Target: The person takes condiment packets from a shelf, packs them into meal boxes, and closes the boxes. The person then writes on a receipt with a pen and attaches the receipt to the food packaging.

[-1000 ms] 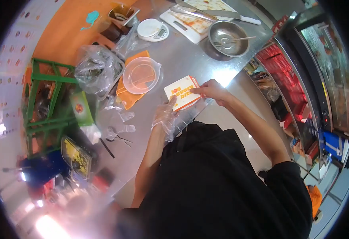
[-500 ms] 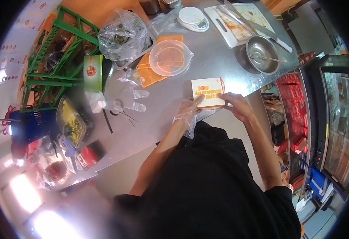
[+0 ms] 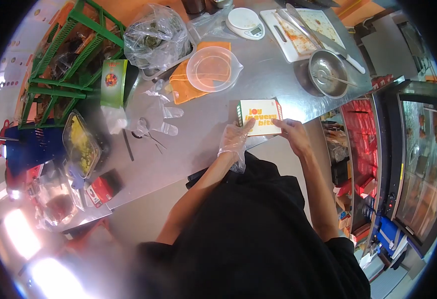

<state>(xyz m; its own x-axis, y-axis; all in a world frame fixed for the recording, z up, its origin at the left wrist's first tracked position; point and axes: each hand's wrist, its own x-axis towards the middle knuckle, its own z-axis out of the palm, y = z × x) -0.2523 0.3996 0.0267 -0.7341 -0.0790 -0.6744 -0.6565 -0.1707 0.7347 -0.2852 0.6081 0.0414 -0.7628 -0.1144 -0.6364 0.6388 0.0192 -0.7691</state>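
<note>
A white box with orange and yellow lettering is held level at the front edge of the steel table. My left hand, in a clear plastic glove, grips its left side with the thumb on top. My bare right hand pinches the box's right front corner. Behind the box, a clear plastic bowl rests on an orange cloth. A loose clear glove lies to the left, beside small scissors.
The steel table also bears a metal bowl, a stained cutting board with knives, a white scale, a bagged tray and a container of yellow food. A green rack stands left; shelves stand right.
Over the last second the view turned, and the box went from tilted to nearly level in view. Both hands kept hold of it. Since half a second ago little has moved.
</note>
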